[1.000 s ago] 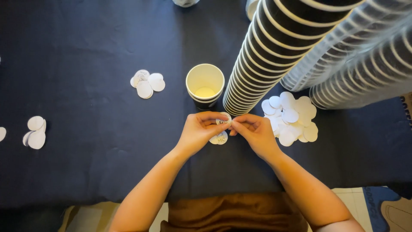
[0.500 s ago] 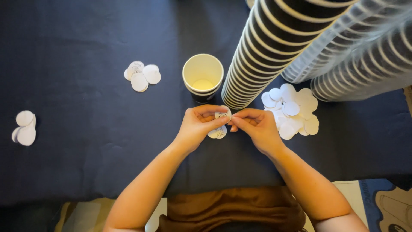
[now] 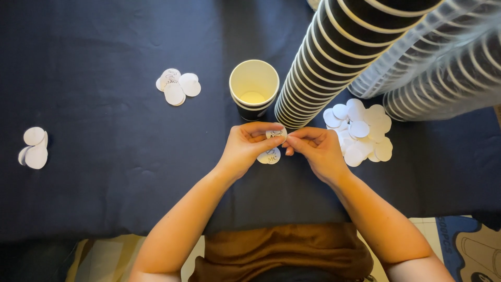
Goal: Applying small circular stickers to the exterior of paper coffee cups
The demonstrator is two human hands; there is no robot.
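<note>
A small round sticker [image 3: 275, 134] is pinched between the fingertips of both hands, left hand [image 3: 248, 148] and right hand [image 3: 315, 149], at frame centre, just below the paper cup [image 3: 254, 89].

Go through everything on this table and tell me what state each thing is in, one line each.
Single paper cup: upright, open.
Tall cup stack: nested.
Round sticker: pinched between left hand and right hand.
Loose discs: heaped, overlapping.
Dark cloth: spread flat.

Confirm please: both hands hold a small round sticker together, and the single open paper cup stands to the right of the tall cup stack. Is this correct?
Not quite. In the head view the single open paper cup stands to the left of the tall cup stack, not the right. The left hand and right hand do hold a small round sticker together.
</note>
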